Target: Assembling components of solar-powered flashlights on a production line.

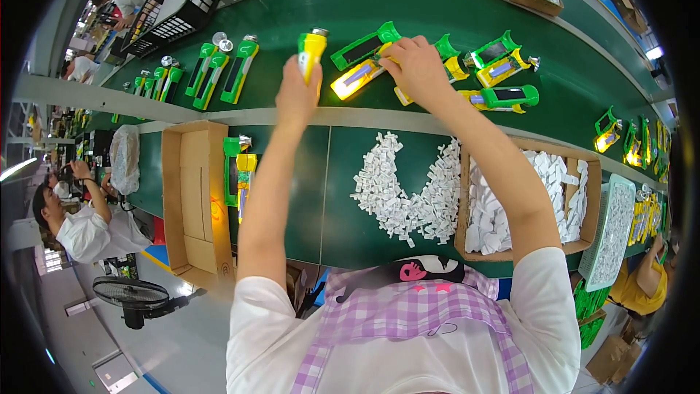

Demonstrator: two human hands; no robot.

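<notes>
My left hand [297,95] is closed round a yellow-and-green flashlight [313,49], held upright with its silver head pointing away from me. To the right, my right hand [417,66] has its fingers closed on the end of an opened flashlight [356,82]. That flashlight's yellow half glows at its tip, and its green cover with a dark panel [362,47] lies beside it. Close to my right hand are more opened flashlights [503,62] in green and yellow parts. Closed flashlights [239,69] with silver heads lie left of my left hand.
Nearer me, small white pieces [408,208] are heaped on the green table [306,197]. A cardboard box [592,208] of white pieces stands right, another cardboard box [195,204] left. A grey rail [350,115] crosses the table. Other people [95,222] and a fan [131,295] are at left.
</notes>
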